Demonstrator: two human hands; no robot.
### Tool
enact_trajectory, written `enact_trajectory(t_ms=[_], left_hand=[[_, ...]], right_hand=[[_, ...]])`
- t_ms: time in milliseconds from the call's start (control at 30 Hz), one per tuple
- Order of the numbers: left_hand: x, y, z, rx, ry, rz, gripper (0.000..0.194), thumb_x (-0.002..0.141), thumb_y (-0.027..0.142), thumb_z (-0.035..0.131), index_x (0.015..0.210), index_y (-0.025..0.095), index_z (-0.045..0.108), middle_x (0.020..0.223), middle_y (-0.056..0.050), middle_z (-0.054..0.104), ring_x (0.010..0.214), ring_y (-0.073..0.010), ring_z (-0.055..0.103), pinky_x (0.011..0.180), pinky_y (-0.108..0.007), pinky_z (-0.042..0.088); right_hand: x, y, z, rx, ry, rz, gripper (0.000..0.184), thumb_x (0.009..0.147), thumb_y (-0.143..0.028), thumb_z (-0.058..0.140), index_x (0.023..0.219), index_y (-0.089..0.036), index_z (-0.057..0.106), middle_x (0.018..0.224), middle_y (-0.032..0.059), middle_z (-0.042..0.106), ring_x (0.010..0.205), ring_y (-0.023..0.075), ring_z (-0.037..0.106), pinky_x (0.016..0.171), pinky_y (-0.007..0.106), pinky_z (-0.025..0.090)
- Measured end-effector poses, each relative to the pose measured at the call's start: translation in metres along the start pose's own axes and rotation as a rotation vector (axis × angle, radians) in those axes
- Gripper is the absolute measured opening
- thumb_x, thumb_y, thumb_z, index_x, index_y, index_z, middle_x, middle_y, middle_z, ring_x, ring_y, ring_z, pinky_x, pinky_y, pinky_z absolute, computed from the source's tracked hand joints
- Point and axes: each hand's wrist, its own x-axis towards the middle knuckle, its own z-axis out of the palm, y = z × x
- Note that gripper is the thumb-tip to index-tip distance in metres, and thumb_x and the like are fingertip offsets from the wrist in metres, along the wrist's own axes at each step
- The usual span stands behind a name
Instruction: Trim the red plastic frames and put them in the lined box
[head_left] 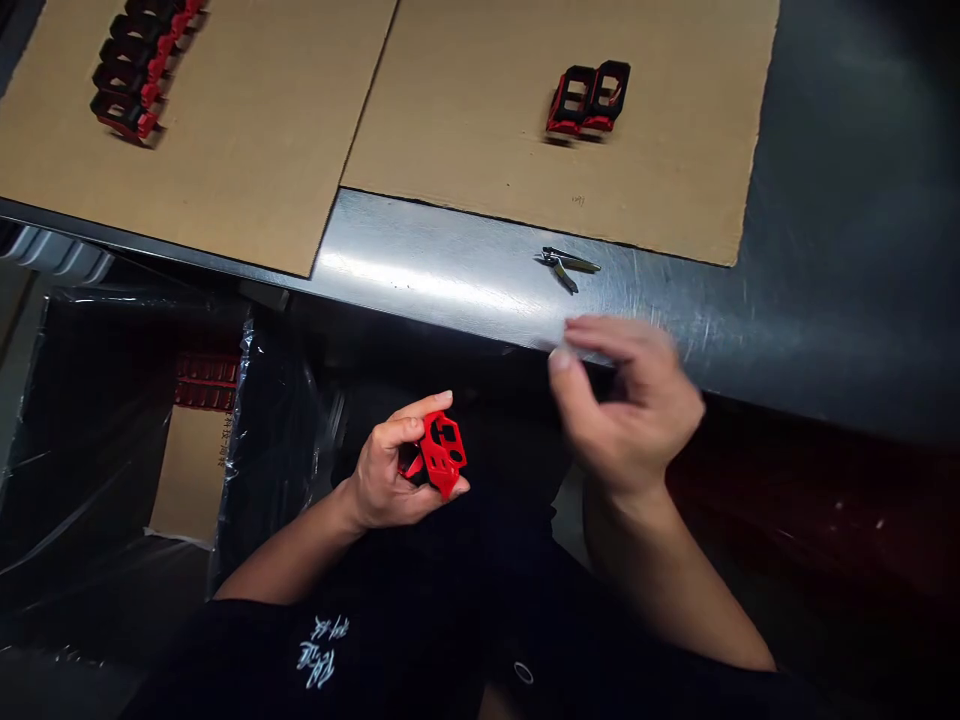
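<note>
My left hand (pixel 394 465) is closed around a small red plastic part (pixel 444 455) with cut-out openings, held in front of my lap below the table edge. Part of it is hidden by my fingers and palm. To the right, my right hand (pixel 626 405) is raised at the table's front edge, blurred by motion. Its thumb and forefinger curve towards each other with a small gap, and I see nothing between them. A nail clipper (pixel 566 265) with its lever swung out lies on the metal tabletop, just beyond my right hand.
Two red-and-black parts (pixel 589 98) stand together on a cardboard sheet (pixel 660 200). Several more form a row (pixel 131 75) on the left cardboard sheet (pixel 247 180). Below the metal table (pixel 450 265), a plastic-lined bin (pixel 277 450) at left holds red parts (pixel 206 380) and cardboard.
</note>
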Motion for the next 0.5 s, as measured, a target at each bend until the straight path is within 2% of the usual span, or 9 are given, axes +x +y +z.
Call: enact_trajectory(t_ms=[67,133,200,333,500], left_hand=[[0.0,-0.003,0.0,0.076,-0.012,0.047,0.091,0.075,0.025,0.09,0.147,0.032,0.033,0.147,-0.018,0.059,0.12,-0.0259,0.071,0.079,-0.032,0.065],[0.0,-0.005,0.001,0.124,-0.028,0.1,0.088,0.077,0.024,0.088,0.146,0.032,0.034,0.146,-0.018,0.06,0.121,-0.026,0.072,0.08,-0.034,0.065],[0.002,-0.006,0.001,0.176,-0.043,0.153,0.081,0.08,0.021,0.085,0.145,0.03,0.038,0.145,-0.018,0.063,0.108,-0.0216,0.076,0.074,-0.03,0.063],[0.004,-0.005,0.001,0.263,-0.079,0.198,0.07,0.083,0.02,0.081,0.141,0.029,0.042,0.141,-0.016,0.066,0.089,-0.0152,0.077,0.068,-0.026,0.059],[0.004,-0.003,0.001,0.277,-0.101,0.215,0.073,0.082,0.016,0.079,0.144,0.025,0.041,0.14,-0.02,0.066,0.084,-0.0141,0.074,0.067,-0.026,0.055]], right_hand=[[-0.025,-0.023,-0.001,0.234,-0.375,0.172,0.023,0.086,-0.019,0.075,0.108,-0.024,0.077,0.098,0.0053,0.08,0.088,0.0227,0.076,0.083,0.036,0.063],[-0.042,-0.038,0.002,0.369,-0.599,0.313,0.018,0.086,-0.019,0.072,0.103,-0.022,0.079,0.086,0.0027,0.081,0.071,0.0173,0.076,0.068,0.027,0.062],[-0.05,-0.043,0.006,0.398,-0.657,0.405,0.014,0.087,-0.019,0.069,0.095,-0.02,0.082,0.078,0.0012,0.08,0.062,0.014,0.072,0.06,0.022,0.058],[-0.051,-0.041,0.007,0.361,-0.661,0.48,0.016,0.088,-0.02,0.068,0.089,-0.02,0.083,0.071,0.0003,0.079,0.057,0.0125,0.069,0.055,0.02,0.053],[-0.049,-0.038,0.0,0.357,-0.747,0.487,0.019,0.091,-0.019,0.065,0.091,-0.021,0.084,0.068,-0.0017,0.077,0.057,0.011,0.066,0.053,0.02,0.047]])
